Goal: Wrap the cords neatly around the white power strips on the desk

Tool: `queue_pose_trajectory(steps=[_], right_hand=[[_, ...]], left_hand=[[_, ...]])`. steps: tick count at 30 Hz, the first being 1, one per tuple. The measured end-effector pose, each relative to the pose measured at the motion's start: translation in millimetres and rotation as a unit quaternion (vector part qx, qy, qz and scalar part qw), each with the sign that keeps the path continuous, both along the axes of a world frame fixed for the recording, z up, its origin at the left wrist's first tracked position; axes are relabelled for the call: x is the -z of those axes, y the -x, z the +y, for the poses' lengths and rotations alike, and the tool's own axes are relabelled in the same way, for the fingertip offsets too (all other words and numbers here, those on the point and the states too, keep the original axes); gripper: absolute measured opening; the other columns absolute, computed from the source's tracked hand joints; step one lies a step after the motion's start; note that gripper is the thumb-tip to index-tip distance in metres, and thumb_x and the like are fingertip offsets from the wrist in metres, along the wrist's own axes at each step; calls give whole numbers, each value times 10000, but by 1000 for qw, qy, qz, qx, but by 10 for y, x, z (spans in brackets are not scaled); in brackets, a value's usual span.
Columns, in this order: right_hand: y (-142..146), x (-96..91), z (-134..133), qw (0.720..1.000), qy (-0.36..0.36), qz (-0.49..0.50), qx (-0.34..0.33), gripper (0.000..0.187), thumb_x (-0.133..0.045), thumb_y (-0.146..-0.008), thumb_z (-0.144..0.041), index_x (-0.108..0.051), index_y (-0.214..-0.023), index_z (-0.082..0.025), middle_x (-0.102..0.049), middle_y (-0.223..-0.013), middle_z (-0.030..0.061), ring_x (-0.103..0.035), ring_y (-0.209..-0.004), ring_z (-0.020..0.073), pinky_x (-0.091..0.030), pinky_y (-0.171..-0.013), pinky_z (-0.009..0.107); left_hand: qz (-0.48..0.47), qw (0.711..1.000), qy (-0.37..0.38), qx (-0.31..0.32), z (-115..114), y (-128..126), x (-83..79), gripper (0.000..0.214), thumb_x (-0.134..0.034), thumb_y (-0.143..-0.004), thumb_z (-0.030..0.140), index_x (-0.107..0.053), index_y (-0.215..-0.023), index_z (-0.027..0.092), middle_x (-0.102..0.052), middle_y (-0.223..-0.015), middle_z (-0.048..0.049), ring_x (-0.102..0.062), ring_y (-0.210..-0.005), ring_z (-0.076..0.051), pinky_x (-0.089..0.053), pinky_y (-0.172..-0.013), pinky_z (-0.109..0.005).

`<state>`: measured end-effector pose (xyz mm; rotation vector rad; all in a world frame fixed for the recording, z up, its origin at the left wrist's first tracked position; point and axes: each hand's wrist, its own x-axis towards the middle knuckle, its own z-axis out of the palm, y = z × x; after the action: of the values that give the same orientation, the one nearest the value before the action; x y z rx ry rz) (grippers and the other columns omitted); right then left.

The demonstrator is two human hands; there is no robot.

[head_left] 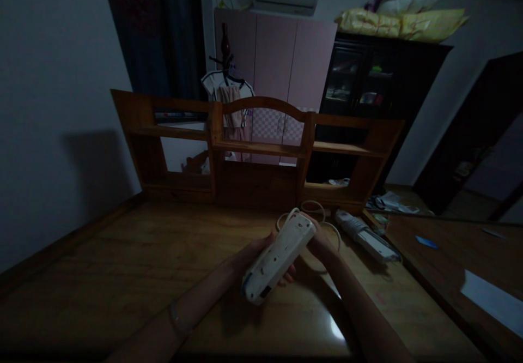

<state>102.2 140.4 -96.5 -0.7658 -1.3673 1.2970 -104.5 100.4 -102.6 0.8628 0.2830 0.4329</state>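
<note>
A white power strip [278, 259] is held tilted above the wooden desk, its flat underside with screw holes facing me. My left hand [261, 246] grips it from the left; some fingertips show past its lower right side, the rest are hidden behind it. My right hand [321, 240] holds the upper end from the right, with its fingers mostly out of sight behind the strip. From that upper end a white cord [333, 229] runs in loose loops onto the desk. A bracelet [175, 314] circles my left forearm.
A second white power strip [376, 244], its grey cord wrapped around it, lies to the right on the desk [122, 276]. A wooden shelf rack [261, 147] stands along the back edge. Further right, a brown surface [441, 265] bears white paper [492, 300] and a blue card [427, 242].
</note>
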Motion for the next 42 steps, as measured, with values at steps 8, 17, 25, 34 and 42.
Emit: queue_pose_trajectory(steps=[8, 17, 25, 34, 42], right_hand=[[-15, 176, 93, 994, -6, -108, 16, 190, -542, -772, -392, -515, -780, -205, -379, -567, -60, -300, -446, 77, -264, -422, 179], [-31, 306, 85, 971, -103, -213, 3, 172, -570, -732, -337, -588, -814, -187, -590, -821, 45, -544, -826, 215, -465, -746, 323], [1, 341, 162, 945, -128, -299, 23, 275, -412, -885, -359, -584, -854, -147, -593, -748, 42, -538, -628, 162, -422, -540, 239], [-15, 278, 106, 810, -222, -522, 150, 176, -458, -925, -282, -607, -906, -193, -637, -727, 61, -588, -660, 183, -296, -548, 241], [65, 87, -65, 733, -335, -556, 205, 258, -537, -897, -362, -557, -697, -201, -595, -645, 40, -530, -623, 178, -308, -658, 291]], left_hand=[[47, 994, -35, -92, -38, -18, -25, 581, -389, -877, 567, -619, -1026, 55, -700, -851, -143, -675, -720, -206, -526, -706, -306], [72, 990, -53, -112, 32, -10, -24, 627, -395, -851, 607, -620, -1023, 47, -700, -842, -148, -669, -677, -200, -527, -662, -303], [53, 978, -93, -178, 75, -8, -44, 574, -419, -861, 576, -576, -1120, 88, -696, -910, -163, -678, -729, -216, -537, -675, -314], [76, 931, -118, -337, 263, -10, 9, 526, -529, -823, 548, -543, -1128, 120, -703, -926, -163, -695, -711, -232, -552, -557, -298], [86, 858, -107, -494, 515, 268, -45, 522, -575, -785, 566, -534, -1091, 145, -705, -837, -113, -684, -664, -208, -552, -576, -312]])
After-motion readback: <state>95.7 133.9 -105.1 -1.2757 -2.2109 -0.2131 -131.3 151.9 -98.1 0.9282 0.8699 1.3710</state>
